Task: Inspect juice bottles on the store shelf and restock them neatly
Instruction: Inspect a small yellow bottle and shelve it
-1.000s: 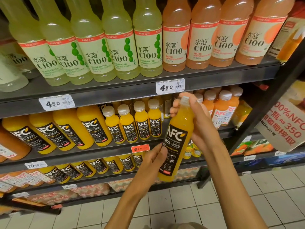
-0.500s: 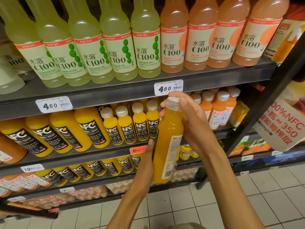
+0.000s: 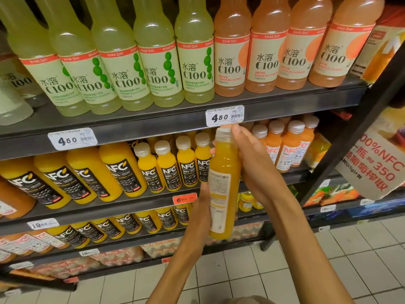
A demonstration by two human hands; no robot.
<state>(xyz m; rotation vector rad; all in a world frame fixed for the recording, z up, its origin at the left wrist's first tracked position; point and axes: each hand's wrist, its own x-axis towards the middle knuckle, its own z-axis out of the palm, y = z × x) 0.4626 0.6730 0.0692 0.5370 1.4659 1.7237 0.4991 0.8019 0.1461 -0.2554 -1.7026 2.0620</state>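
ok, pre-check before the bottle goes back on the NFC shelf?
1. Left hand grip on bottle body: ok.
2. Right hand grip at the neck: ok.
3. Cap on: ok; seal: cannot tell.
4. NFC logo facing out like the row: not ok, back label faces the camera.
5. Free slot right of the row: cannot tell, hands hide it.
6. Bottle upright: ok, slight tilt.

At frame centre a held bottle (image 3: pixel 223 185) stands before the middle shelf (image 3: pixel 131 202), small bottles (image 3: pixel 175 165) left of it, tall bottles (image 3: pixel 153 62) on the upper shelf (image 3: pixel 122 128) above.
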